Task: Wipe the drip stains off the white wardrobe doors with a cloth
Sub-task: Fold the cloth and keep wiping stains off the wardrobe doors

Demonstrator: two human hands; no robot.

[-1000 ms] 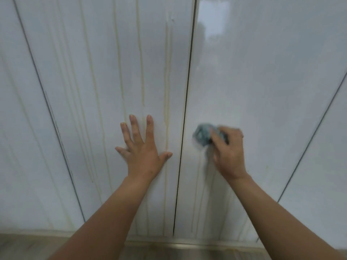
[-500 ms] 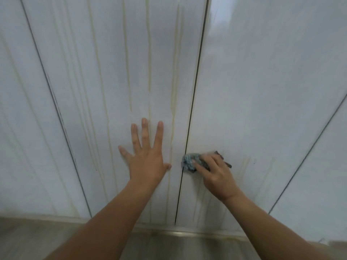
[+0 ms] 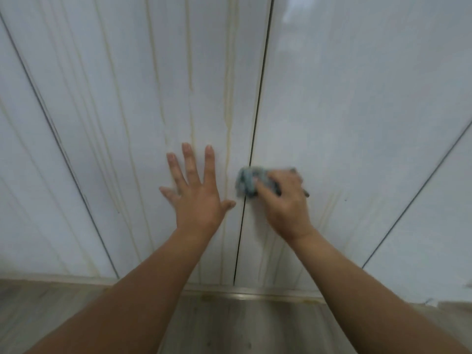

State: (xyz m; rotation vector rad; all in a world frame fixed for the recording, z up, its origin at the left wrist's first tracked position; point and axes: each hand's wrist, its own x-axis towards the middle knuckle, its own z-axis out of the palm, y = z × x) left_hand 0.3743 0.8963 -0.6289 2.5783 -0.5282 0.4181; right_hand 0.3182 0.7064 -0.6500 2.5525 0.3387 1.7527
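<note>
Blue-grey cloth (image 3: pixel 246 183) blurred, mostly hidden under gripping right hand (image 3: pixel 286 203)

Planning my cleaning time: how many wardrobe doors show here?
4: the far-left door; the centre-left door under the left hand; the centre-right door under the right hand and cloth; the far-right door. Others may lie outside view.

A grey wood-grain floor (image 3: pixel 229 325) fills the bottom of the view. A pale metallic strip (image 3: pixel 255 296) runs along its far edge. Soft reflected light (image 3: pixel 293 14) glows high up, right of centre.
</note>
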